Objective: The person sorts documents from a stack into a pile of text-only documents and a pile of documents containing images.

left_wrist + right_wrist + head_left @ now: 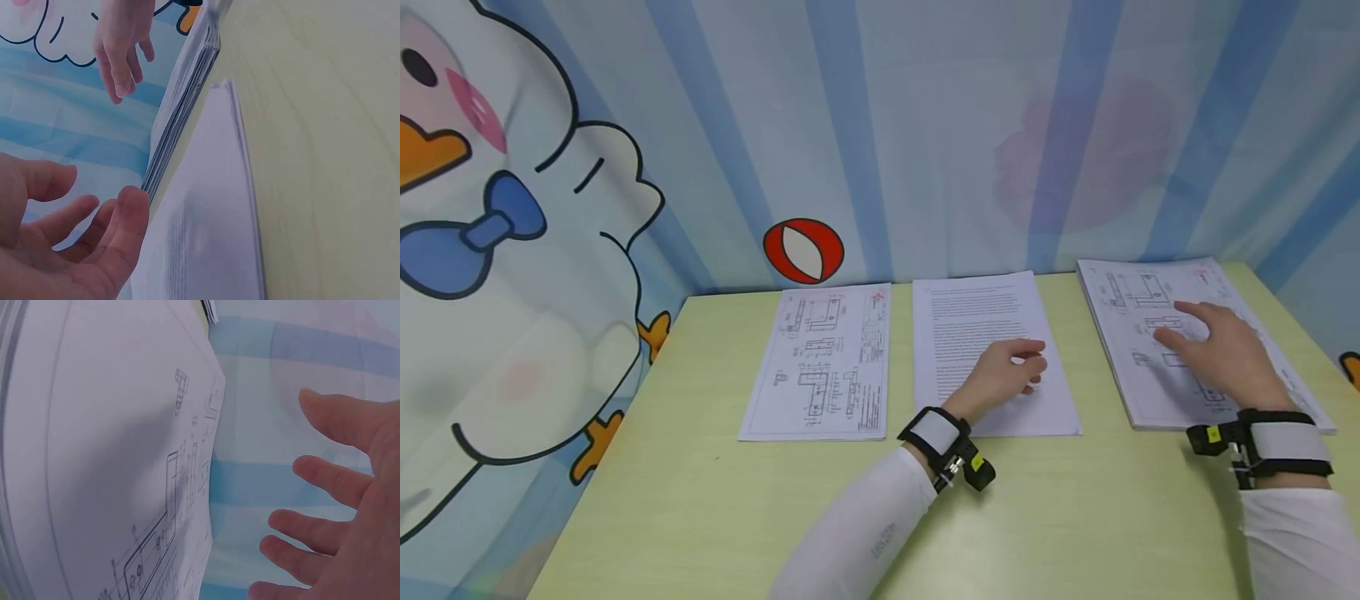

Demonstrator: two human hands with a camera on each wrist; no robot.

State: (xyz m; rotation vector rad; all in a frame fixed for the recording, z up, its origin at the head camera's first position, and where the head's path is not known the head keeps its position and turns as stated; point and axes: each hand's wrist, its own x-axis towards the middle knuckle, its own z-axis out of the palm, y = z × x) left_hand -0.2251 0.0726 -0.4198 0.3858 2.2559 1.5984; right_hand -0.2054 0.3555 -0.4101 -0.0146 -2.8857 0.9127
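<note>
My left hand (1002,375) hovers over the middle stack of text-printed paper (973,308), fingers loosely bent and holding nothing. In the left wrist view a gap shows between that hand (81,244) and the sheets (212,225). Above the thick right stack of technical drawings (1138,367), my right hand (1225,350) is raised with nothing in it. The right wrist view shows its fingers (312,528) spread and apart from the top drawing (119,456), on which a shadow falls.
To the left lies a thinner stack of technical drawings (820,367). All three stacks rest in a row on a pale yellow table (700,500), near its back edge. Behind the table hangs a striped blue curtain (925,142) with a cartoon duck and ball.
</note>
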